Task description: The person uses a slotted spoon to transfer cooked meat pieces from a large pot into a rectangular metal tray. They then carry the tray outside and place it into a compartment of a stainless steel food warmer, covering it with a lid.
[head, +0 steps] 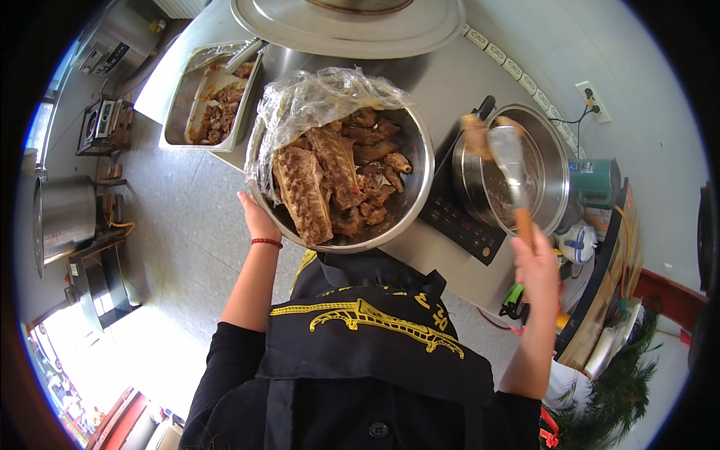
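Note:
My left hand [260, 218] supports the lower left rim of a large metal bowl [424, 169]. Cooked meat on the bone [304, 194] and smaller brown pieces fill much of the bowl, and crumpled plastic wrap [315, 98] covers its upper left part. In my right hand [537, 259] is the wooden handle of a metal utensil [511, 152], blurred, its head over a steel pot [554, 208]. A blurred brown piece [477, 138] shows beside the utensil head at the pot's left rim; whether the utensil grips it I cannot tell. Some pale reddish contents are visible inside the pot.
The pot stands on a black induction cooker [464, 225]. At the upper left, a rectangular steel tray [169, 132] holds chopped meat and tongs. A large metal lid [349, 39] lies at the far side. A green jug [599, 183] stands right of the pot, near a wall socket [593, 102] with plugged cords.

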### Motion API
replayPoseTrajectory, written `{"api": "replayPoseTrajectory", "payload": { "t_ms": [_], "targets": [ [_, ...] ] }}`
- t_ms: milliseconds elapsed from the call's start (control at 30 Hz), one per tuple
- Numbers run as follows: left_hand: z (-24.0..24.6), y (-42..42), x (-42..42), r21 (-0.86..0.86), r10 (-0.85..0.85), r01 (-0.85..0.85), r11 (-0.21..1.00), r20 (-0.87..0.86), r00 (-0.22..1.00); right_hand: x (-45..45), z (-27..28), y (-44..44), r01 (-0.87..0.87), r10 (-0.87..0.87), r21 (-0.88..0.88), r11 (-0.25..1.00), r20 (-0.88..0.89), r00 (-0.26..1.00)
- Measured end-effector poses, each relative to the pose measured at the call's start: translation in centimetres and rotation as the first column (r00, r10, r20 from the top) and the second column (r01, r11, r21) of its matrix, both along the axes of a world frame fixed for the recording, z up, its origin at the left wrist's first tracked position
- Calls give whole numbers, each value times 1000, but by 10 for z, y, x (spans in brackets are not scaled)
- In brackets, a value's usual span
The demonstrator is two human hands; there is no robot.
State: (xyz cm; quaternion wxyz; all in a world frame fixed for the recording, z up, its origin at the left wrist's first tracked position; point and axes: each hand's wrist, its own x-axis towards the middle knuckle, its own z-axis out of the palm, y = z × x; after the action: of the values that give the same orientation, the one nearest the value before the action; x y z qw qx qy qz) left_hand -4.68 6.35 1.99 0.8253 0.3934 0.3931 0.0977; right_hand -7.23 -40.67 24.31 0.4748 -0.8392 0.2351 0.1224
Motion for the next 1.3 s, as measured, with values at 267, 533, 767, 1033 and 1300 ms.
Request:
{"api": "replayPoseTrajectory", "payload": {
  "t_ms": [267,533,767,1033,1300],
  "targets": [
    [10,-5,2,-28,-11,11,1000,2,1000,18,-31,-103,-155,195,-661,735,-14,981],
    [12,-5,1,-21,4,-4,1000,-9,1000,28,-14,-87,-278,171,-766,580,-219,961],
    [16,-8,2,-40,16,-16,999,6,1000,14,50,13,-378,409,-612,695,-97,907],
    [12,-8,2,-48,39,-38,998,21,999,100,-50,117,-737,589,-590,330,-481,649],
    [2,-3,-1,-83,54,-50,995,46,997,165,-86,143,-922,497,-309,234,-776,387]
  ]
}}
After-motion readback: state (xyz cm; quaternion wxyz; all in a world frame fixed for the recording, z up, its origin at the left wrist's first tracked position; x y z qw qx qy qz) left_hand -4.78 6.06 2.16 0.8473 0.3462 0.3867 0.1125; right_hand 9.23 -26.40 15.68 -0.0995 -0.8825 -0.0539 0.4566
